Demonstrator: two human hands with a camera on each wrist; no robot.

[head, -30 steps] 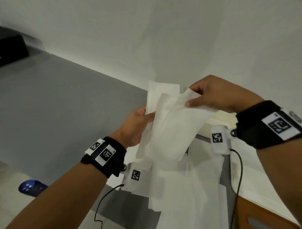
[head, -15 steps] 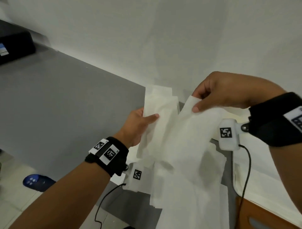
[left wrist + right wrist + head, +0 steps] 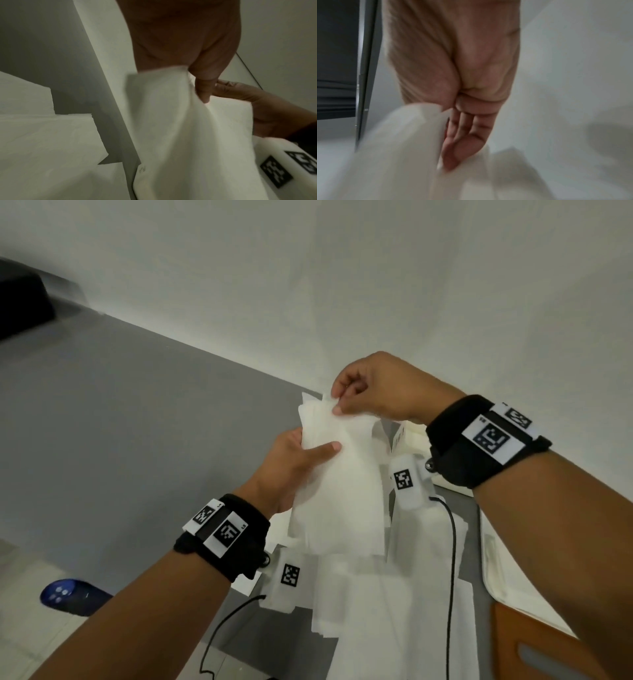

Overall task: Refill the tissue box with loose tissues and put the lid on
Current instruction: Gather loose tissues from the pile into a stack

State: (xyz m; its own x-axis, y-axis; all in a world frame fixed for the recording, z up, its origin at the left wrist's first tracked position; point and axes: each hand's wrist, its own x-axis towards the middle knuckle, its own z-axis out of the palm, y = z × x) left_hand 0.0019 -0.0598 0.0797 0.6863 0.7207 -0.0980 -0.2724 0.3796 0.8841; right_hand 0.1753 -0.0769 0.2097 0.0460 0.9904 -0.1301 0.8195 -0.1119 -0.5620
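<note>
A small stack of white tissues [image 3: 339, 491] hangs upright in the air in front of me. My left hand [image 3: 308, 453] grips its left edge, thumb lying across the front; the left wrist view shows the tissues [image 3: 180, 128] under that thumb. My right hand [image 3: 339, 402] pinches the top corner of the front sheet between thumb and forefinger; the right wrist view shows the blurred tissues [image 3: 402, 148] beside the fingers. More loose tissues [image 3: 394, 611] lie spread on the grey table [image 3: 120, 440] below. A white box [image 3: 411, 440] shows partly behind the right wrist; no lid can be picked out.
A white wall rises behind the table. A black object [image 3: 20, 306] sits at the far left. A wooden piece with a grey slot [image 3: 534, 645] lies at bottom right beside a cream tray-like edge [image 3: 493, 577]. A blue shoe [image 3: 68, 597] is on the floor.
My right hand brought its separate sheet left onto the stack in my left hand. It now pinches the top corner there. The two bunches have merged into one.
</note>
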